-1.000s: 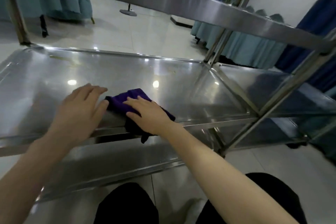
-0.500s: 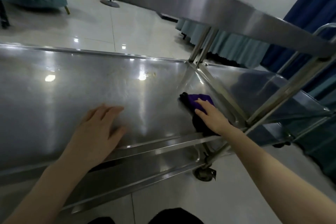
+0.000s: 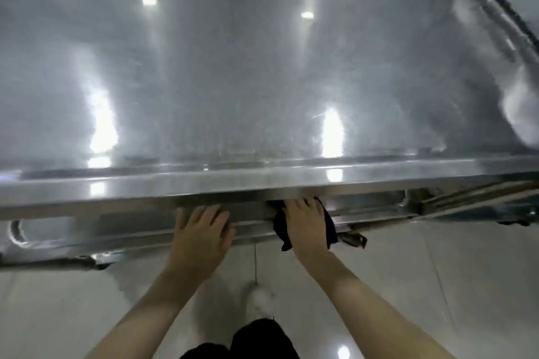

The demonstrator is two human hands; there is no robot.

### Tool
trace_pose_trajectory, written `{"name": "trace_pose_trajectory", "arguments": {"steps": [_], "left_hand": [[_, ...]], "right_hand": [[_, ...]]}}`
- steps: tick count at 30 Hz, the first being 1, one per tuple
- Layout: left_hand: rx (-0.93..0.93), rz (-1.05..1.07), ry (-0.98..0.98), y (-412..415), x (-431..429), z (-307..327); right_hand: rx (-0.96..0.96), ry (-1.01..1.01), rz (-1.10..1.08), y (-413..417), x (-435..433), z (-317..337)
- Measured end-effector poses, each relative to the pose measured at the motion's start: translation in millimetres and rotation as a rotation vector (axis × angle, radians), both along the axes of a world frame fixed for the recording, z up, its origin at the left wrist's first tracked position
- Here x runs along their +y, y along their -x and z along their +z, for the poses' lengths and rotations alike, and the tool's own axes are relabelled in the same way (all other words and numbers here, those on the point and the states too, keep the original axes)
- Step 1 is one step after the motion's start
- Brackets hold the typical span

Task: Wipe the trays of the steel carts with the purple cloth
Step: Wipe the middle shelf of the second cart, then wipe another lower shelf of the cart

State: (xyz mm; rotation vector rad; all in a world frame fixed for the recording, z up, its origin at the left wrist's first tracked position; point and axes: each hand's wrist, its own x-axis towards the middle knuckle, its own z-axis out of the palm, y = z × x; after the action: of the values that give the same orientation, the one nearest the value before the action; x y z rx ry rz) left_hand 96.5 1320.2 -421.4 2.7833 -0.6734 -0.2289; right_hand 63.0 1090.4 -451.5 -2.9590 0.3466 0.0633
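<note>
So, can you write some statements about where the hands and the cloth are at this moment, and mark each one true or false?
1. The right hand lies on top of the purple cloth. True.
2. The left hand also holds the cloth. False: it rests flat on the steel beside the cloth and does not touch it.
3. Both hands work on the top tray. False: they reach in under it, at the near edge of the lower tray.
4. A corner of the cloth hangs down over the near edge of the lower tray. True.
</note>
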Motion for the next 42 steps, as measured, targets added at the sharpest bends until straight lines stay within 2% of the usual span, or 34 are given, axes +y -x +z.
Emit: {"name": "trace_pose_trajectory", "arguments": {"steps": [1,5,6,12,14,17,20,24,29,35,42], "left_hand": [[0.059,0.007,-0.046,13,8,13],[0.215,0.04,-0.133,66,57,80],[0.239,0.041,-0.138,77,72,99],[0.241,0.233,-0.09,122,171,221],[0.169,0.318,-0.062,132,207,266],[0.099,0.456,-0.019,133,256,333],[-0.05,0.535,0.052,124,297,389],[-0.196,0.605,0.131,106,341,441],[-0.259,0.587,0.165,48,381,473],[-0.269,0.504,0.035,-87,421,495],[-0.273,0.389,-0.046,-229,445,532]], "right_hand": [[0.015,-0.009,0.026,11,7,6],[0.451,-0.133,0.177,51,37,57],[0.496,-0.168,0.197,59,47,77],[0.325,-0.263,0.476,103,123,222],[0.237,-0.268,0.579,100,151,278],[0.096,-0.263,0.698,78,192,358],[-0.076,-0.278,0.786,47,234,430],[-0.308,-0.32,0.829,0,286,499],[-0.348,-0.268,0.875,-87,341,549],[-0.339,-0.138,0.847,-216,388,573],[-0.291,-0.121,0.661,-320,406,583]]}}
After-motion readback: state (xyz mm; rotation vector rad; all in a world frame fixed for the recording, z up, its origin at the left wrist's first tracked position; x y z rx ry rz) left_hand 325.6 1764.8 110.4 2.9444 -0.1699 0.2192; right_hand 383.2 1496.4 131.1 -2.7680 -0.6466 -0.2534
